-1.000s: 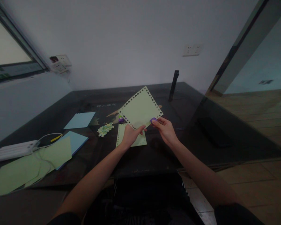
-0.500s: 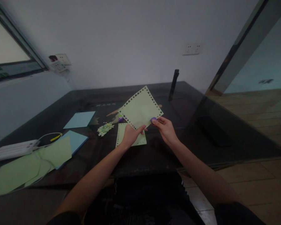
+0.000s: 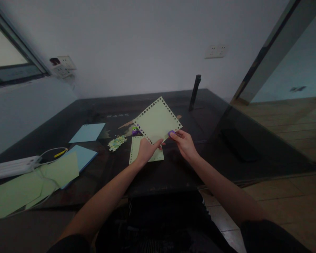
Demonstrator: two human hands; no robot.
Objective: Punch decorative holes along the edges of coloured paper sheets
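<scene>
A pale green sheet of paper (image 3: 158, 119), with small shapes punched along three of its edges, is tilted corner-up above the table. My left hand (image 3: 149, 149) grips its lower corner between thumb and fingers. At the lower right edge of the sheet, my right hand (image 3: 183, 142) is closed on a small purple craft punch (image 3: 171, 133). Another green sheet with punched edges (image 3: 134, 151) lies flat beneath, partly covered by my left hand. Left of it is a pile of tiny paper cut-outs (image 3: 117, 143). A green and purple object (image 3: 135, 131) sits half behind the raised sheet.
Blue sheets (image 3: 88, 133) and larger green sheets (image 3: 18, 189) lie on the dark table's left side. A white power strip (image 3: 14, 168) with a cable and a yellow item (image 3: 60, 153) is beside them. A black upright object (image 3: 195, 93) stands at the back; a dark flat object (image 3: 239, 144) lies right.
The view has shifted slightly, so everything sits a little higher and further left. Both hands keep the same hold on the sheet and the punch.
</scene>
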